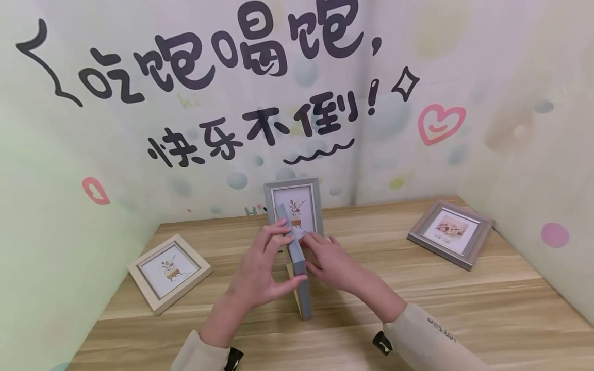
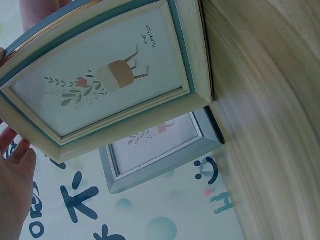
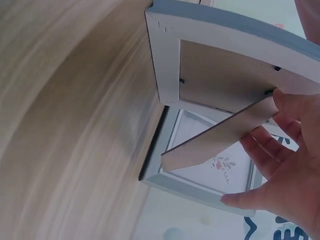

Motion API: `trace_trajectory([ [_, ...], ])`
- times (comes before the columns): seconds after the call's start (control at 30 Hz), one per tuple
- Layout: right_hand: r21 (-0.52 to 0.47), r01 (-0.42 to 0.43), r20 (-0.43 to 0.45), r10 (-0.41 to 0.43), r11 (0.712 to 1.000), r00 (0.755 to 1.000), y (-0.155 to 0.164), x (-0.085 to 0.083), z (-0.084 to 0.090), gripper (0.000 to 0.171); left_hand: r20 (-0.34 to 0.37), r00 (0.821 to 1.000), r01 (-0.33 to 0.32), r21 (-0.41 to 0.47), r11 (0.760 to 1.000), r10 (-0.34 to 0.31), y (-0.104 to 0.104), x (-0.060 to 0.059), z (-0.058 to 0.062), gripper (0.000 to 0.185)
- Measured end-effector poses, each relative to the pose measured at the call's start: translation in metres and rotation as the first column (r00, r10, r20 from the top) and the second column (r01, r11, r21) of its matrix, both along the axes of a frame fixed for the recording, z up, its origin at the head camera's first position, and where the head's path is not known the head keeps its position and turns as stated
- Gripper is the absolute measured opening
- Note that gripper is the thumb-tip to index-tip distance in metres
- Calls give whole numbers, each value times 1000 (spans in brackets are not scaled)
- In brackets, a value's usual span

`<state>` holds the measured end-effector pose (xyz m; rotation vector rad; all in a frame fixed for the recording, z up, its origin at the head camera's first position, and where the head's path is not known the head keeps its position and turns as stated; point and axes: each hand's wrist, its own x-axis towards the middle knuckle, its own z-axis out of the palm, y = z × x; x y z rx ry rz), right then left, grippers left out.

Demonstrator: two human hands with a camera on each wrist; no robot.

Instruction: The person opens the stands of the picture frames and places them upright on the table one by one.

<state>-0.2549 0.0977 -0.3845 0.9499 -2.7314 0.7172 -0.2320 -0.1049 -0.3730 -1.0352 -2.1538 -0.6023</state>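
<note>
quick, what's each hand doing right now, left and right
Left hand: grips the blue frame, fingers on its top edge and thumb lower on the same edge.
Right hand: touches the stand flap on the frame's back; a firm grip cannot be told.

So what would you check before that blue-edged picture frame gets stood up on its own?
1. Left hand grips the blue-edged frame: ok.
2. Right hand on the frame's back, fingers at the stand flap: ok.
3. Flap swung out from the backing: ok.
4. Frame's bottom edge on the wooden table: ok.
5. Gap to the grey frame standing behind: cannot tell.
6. Flap locked at its angle: cannot tell.
</note>
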Motion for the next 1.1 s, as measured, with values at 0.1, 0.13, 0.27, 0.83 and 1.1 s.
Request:
trace_trajectory([
  [0.1, 5, -12, 3, 12, 1000, 1000, 1, 0, 1, 36, 1, 1000, 7, -6, 1000, -7, 0, 0, 1, 66],
  [0.13, 6, -16, -1, 16, 1000, 1000, 1, 0, 1, 35, 4, 1000, 8, -8, 1000, -8, -1, 0, 1, 66],
  [0.27, -11, -37, 0, 37, 999, 999, 2, -1, 0, 33, 8, 1000, 13, -9, 1000, -13, -2, 0, 1, 66],
  [0.83, -169, -12, 109, 31, 986, 994, 14, 13, -8, 40, 36, 999, 3, -25, 1000, -2, -3, 1, 1, 70],
  [1.1, -147, -3, 149, 25, 989, 989, 27, 24, -14, 39, 15, 1000, 7, -23, 1000, -7, -4, 1, 2, 71],
])
